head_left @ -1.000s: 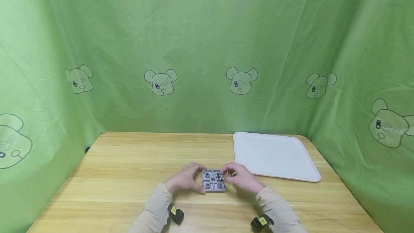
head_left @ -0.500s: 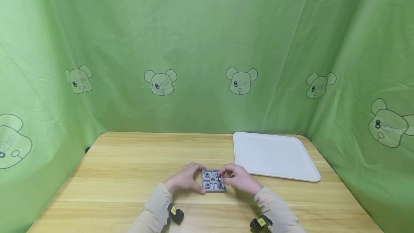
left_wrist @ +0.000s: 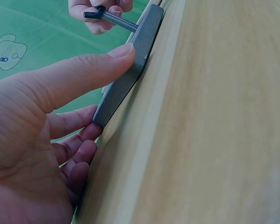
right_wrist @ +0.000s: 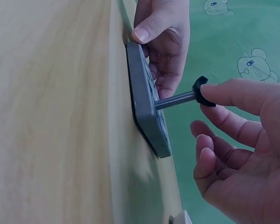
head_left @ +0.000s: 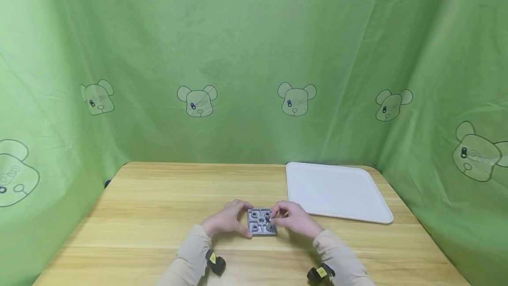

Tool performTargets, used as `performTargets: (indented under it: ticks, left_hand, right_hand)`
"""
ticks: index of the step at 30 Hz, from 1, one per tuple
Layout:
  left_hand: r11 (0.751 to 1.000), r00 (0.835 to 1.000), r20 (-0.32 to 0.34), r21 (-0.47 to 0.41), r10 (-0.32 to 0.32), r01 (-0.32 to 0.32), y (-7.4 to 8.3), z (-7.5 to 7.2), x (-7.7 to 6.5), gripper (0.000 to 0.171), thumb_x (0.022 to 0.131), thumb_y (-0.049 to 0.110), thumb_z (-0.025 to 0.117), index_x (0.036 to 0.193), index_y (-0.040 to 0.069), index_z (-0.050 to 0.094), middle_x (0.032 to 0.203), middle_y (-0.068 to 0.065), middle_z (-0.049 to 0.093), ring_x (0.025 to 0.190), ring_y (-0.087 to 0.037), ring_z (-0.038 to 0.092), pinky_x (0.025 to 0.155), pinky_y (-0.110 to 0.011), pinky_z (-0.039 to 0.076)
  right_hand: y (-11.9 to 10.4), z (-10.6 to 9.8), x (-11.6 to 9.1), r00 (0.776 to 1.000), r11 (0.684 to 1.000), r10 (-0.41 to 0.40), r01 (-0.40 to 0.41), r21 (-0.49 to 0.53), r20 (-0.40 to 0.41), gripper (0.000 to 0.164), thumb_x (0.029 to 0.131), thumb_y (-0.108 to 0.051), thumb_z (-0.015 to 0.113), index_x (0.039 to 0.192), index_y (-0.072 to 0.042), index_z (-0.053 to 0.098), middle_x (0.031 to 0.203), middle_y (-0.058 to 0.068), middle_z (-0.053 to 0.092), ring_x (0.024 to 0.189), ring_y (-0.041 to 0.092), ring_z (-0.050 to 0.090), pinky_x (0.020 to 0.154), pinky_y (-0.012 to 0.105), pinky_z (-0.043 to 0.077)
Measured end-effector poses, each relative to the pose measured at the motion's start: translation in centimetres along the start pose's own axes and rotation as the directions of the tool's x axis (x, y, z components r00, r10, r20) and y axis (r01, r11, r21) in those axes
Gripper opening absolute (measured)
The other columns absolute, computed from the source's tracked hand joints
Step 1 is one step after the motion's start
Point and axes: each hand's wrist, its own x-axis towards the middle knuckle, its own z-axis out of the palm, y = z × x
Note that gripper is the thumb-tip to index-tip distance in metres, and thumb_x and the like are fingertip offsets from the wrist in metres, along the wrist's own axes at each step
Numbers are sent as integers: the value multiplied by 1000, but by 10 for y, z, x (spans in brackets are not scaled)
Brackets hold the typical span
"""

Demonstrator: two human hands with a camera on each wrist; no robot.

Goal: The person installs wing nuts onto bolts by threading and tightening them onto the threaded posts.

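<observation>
Metal plate point(head_left: 259, 221), square, grey and pocketed, lies on the wood-grain table point(head_left: 166, 197), roughly midway between its left and right edges. The left hand point(head_left: 227, 221) grips the plate's left corners; the right hand point(head_left: 296, 220) pinches the black-headed, silver threaded bolt point(right_wrist: 179, 100) standing in the plate's near right quarter.
</observation>
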Motion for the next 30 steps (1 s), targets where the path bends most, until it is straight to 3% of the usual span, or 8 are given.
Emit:
performTargets:
  ticks: [16,23,30]
  left_hand:
    - [1000,1000,-5,1,-1,1,1,0,0,82,62,26,88,134,8,52,136,-9,52,127,-30,43,113,-54,33]
    - [1000,1000,-8,3,4,-4,0,0,1,82,62,27,88,134,8,52,135,-9,52,126,-29,43,112,-53,34]
    - [1000,1000,-5,16,22,-22,-1,-1,0,83,63,26,87,135,7,52,136,-11,52,126,-32,44,111,-55,34]
  right_hand:
    - [-1,-5,-1,998,996,-60,60,-59,2,10,86,-23,68,86,-13,67,93,1,66,86,12,54,78,26,46]
    - [-1,-6,0,999,996,-52,50,-78,-13,9,87,-21,65,86,-13,69,99,2,67,90,12,54,83,31,46]
    - [0,-6,0,998,995,-52,50,-84,-19,7,85,-18,64,86,-13,70,99,2,68,88,10,53,81,26,47]
